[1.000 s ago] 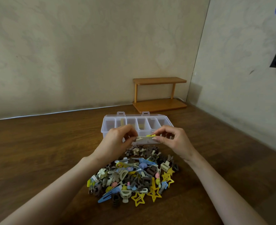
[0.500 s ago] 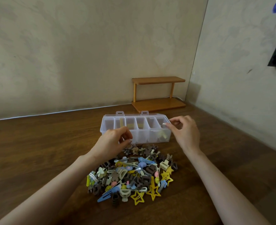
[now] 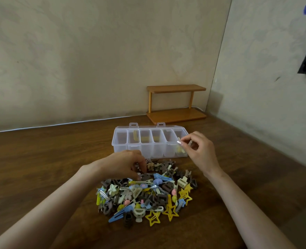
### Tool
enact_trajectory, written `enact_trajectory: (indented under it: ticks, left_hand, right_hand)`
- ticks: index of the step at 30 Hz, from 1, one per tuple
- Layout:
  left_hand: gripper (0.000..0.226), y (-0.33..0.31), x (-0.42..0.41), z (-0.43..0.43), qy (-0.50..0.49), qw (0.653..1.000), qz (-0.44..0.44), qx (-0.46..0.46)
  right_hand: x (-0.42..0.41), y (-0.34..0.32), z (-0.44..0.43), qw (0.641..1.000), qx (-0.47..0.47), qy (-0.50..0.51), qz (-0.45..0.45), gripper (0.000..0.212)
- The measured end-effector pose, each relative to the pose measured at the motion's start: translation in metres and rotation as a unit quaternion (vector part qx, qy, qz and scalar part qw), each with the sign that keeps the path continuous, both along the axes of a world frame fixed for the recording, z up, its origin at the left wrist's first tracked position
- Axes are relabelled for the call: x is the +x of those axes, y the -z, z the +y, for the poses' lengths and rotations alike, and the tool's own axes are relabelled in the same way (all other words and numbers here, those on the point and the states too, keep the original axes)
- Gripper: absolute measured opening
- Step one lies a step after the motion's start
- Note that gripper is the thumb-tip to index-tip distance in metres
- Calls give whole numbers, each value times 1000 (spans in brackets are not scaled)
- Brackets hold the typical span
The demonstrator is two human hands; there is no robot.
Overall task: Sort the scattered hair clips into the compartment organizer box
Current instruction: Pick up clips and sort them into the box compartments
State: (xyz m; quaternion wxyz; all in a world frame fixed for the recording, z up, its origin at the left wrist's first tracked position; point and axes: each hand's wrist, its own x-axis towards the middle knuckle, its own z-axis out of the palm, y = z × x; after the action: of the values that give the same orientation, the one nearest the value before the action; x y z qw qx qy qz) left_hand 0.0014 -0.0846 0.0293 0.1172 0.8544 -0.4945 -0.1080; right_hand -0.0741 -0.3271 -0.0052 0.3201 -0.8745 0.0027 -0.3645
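Pale mottled walls (image 3: 94, 60) meet in a corner at one o'clock. A small two-tier wooden shelf (image 3: 176, 88) stands there on the dark wooden surface (image 3: 40, 159).

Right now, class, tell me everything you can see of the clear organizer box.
The organizer box is clear, slightly frosted plastic, long and low, standing open on the wooden table. One row of six compartments shows; two latch tabs stick up at its far edge. Yellow clips lie in the rightmost compartment. The clip pile lies just before its front wall. The right hand hovers over its right end; contact unclear.
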Motion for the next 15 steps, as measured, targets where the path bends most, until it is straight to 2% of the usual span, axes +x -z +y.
enact_trajectory:
  ticks: [4, 7, 11, 15]
  left_hand:
    - [17, 1, 0, -2, -12, 1000, -4, -24]
    - [10, -1, 0, -2, -6, 999, 0, -54]
    - [10, 1, -1, -2, -4, 997, 21, -68]
    - [14, 2, -2, -2, -1, 998, 32, -61]
  right_hand:
    - [-5, -4, 6, 992, -21, -86, 89, 9]
    - [-6, -4, 7, 979, -71, -107, 161, 8]
    - [-4, -2, 5, 967, -174, -93, 159, 11]
    - [-5, -3, 7, 959, -201, -95, 173, 13]
